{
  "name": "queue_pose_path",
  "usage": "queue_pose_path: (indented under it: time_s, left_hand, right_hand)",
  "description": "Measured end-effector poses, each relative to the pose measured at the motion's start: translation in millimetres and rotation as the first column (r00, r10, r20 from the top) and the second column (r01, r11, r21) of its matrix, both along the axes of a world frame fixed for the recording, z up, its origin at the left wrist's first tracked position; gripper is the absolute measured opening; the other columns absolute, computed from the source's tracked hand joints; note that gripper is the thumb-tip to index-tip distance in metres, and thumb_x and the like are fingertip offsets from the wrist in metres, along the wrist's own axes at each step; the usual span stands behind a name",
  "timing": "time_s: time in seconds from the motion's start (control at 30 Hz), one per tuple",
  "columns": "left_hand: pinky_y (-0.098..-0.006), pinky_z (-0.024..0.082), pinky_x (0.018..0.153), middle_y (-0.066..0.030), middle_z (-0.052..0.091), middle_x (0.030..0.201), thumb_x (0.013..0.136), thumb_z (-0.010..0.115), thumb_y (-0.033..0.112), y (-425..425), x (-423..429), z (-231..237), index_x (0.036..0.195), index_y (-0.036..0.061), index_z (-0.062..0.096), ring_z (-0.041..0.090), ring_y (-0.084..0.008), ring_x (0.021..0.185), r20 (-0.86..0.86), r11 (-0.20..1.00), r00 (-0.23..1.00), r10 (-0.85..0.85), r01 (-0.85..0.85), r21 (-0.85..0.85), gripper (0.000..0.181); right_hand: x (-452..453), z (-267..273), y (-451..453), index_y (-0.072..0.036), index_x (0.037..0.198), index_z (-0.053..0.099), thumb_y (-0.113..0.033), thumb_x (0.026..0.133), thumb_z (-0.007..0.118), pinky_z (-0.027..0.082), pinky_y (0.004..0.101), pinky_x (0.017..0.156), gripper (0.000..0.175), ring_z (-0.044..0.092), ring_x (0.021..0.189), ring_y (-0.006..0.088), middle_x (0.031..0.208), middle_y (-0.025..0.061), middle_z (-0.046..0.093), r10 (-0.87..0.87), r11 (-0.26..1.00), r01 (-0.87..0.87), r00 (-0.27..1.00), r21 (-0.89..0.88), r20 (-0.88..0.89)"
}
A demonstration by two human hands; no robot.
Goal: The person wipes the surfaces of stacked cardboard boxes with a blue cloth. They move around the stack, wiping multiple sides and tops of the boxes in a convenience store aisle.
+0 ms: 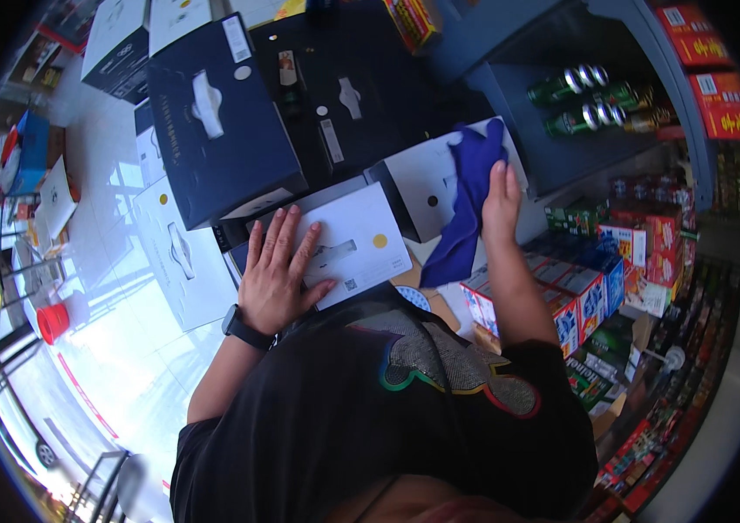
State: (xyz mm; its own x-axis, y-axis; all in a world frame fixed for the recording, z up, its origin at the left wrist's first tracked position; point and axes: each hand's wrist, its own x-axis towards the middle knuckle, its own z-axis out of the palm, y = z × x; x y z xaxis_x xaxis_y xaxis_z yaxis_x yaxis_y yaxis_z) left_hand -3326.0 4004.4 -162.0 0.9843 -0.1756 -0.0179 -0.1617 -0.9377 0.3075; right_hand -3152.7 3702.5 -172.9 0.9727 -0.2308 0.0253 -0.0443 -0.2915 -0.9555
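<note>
My left hand [280, 267], with a dark watch [246, 328] on its wrist, lies flat with fingers apart on a white carton [357, 232]. This carton has a carry-handle cutout and a yellow dot. My right hand [502, 204] holds a purple cloth [468, 196] against another white box [419, 173] with dark sides. The cloth drapes over that box and hangs below its near edge. My right palm and thumb are mostly hidden from view.
A large dark blue carton [219, 118] stands beyond my left hand. A small bottle [288, 85] is near a black carton [350, 111]. Green cans [572, 121] sit on a grey shelf [514, 131] at right, above stacked drink packs [559, 287]. A red bucket [53, 323] stands on the floor at left.
</note>
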Motion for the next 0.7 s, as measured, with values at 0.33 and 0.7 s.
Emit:
queue_pose_path:
  time_s: [0.33, 0.7]
  left_hand:
    - [-0.0532, 0.021, 0.117, -0.0150, 0.035, 0.152, 0.077, 0.069, 0.059, 4, 4, 13, 0.150, 0.0268, 0.033, 0.034, -0.0353, 0.140, -0.066, 0.999, 0.997, 0.045, -0.046, -0.026, 0.088]
    - [-0.0483, 0.025, 0.115, -0.0092, 0.041, 0.150, 0.076, 0.067, 0.064, 4, 7, 17, 0.147, 0.0309, 0.040, 0.040, -0.0309, 0.137, -0.098, 0.992, 0.988, 0.117, -0.120, -0.027, 0.083]
  right_hand:
    - [160, -75, 120, -0.016, 0.134, 0.054, -0.021, 0.095, 0.055, 0.037, 0.0440, 0.110, 0.039, 0.036, 0.138, 0.0290, 0.150, 0.0103, 0.037, 0.892, -0.364, -0.656, -0.043, -0.661, -0.449]
    - [264, -147, 190, -0.034, 0.150, 0.030, -0.040, 0.100, 0.044, 0.022, 0.0666, 0.111, 0.052, 0.007, 0.149, 0.0348, 0.161, 0.0064, 0.015, 0.776, -0.039, -0.401, 0.565, -0.915, -0.281]
